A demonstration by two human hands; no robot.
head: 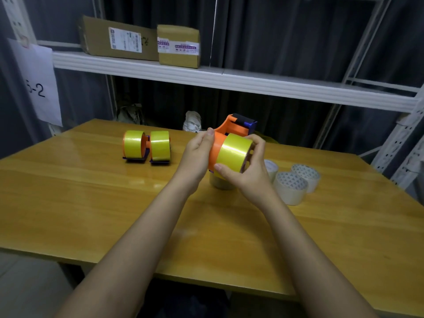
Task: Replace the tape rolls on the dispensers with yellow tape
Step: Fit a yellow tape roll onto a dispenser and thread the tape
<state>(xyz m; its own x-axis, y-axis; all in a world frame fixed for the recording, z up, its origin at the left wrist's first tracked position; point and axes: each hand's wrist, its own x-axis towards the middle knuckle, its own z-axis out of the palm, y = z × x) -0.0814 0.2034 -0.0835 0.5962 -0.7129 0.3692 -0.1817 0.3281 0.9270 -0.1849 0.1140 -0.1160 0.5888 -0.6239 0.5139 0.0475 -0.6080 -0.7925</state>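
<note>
Done dispensers: two (135,145) (160,145) stand side by side on the left of the table (91,203), each already carrying a yellow roll; these look finished.
Left hand: (197,154) curled round the orange side of the third dispenser (231,127), thumb up on its edge, holding it above the table.
Yellow roll: (234,150) on the held dispenser's hub, mid-air at table centre; whether fully seated, cannot tell.
Right hand: (247,171) fingers wrapped over the roll's open face, thumb on the tape band, gripping it.
Old rolls: three clear ones (290,187) (306,176) (270,168) on the table at the right; one more roll (221,182) under the hands, partly hidden.
Progress: two of three dispensers loaded; the third is likely at seating and threading, so nearly finished.
Count: three dispensers, three yellow rolls, four discarded rolls.
</note>
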